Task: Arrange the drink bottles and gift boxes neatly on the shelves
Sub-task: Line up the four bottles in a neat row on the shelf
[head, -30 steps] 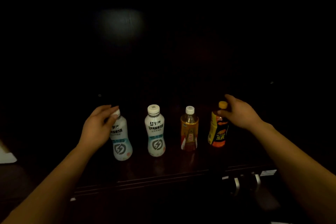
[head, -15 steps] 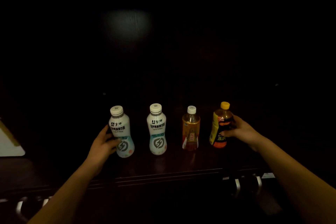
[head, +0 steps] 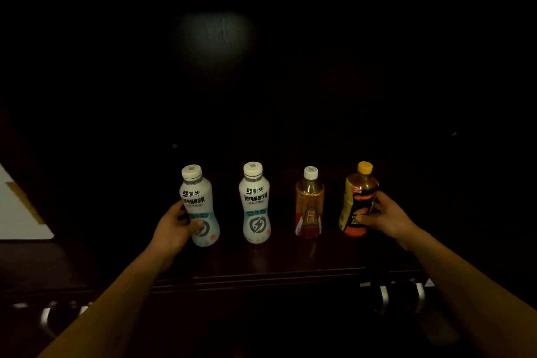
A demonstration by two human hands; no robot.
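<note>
Four plastic drink bottles stand in a spaced row on the dark wooden shelf [head: 261, 259], labels facing out. The left hand [head: 177, 227] curls fingers and thumb round the waist of the leftmost white bottle with a pale blue base [head: 200, 203]; the right hand [head: 383, 218] grips the lower body of the rightmost dark bottle with a yellow cap [head: 359, 197]. Holding the two end bottles low probably lets the person adjust spacing and label direction without tipping them. Between them the second white bottle [head: 255, 203] and the amber tea bottle with a white cap [head: 309, 203] stand untouched
</note>
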